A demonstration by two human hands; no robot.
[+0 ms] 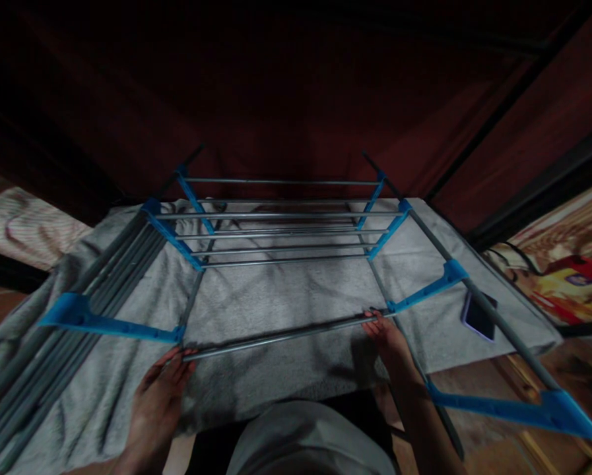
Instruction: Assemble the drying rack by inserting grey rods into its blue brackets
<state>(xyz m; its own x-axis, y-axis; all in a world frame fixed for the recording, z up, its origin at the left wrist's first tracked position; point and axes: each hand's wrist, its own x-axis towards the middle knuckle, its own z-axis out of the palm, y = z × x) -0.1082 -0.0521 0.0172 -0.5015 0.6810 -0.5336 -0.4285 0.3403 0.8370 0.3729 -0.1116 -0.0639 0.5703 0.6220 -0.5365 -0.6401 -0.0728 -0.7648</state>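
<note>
A drying rack with grey metal rods and blue plastic brackets [280, 221] stands over a grey towel [286, 297]. My left hand [160, 392] grips the left end of a loose grey rod [280, 335], beside a blue bracket [107, 322]. My right hand [387, 336] pinches the rod's right end, close to another blue bracket [424, 290]. The rod lies roughly level between both hands.
A dark phone [478, 316] lies on the towel at the right, under a grey side rail [474, 290]. A bundle of grey rods [53, 330] runs along the left. A colourful patterned mat [567, 264] lies far right. A dark red wall rises behind.
</note>
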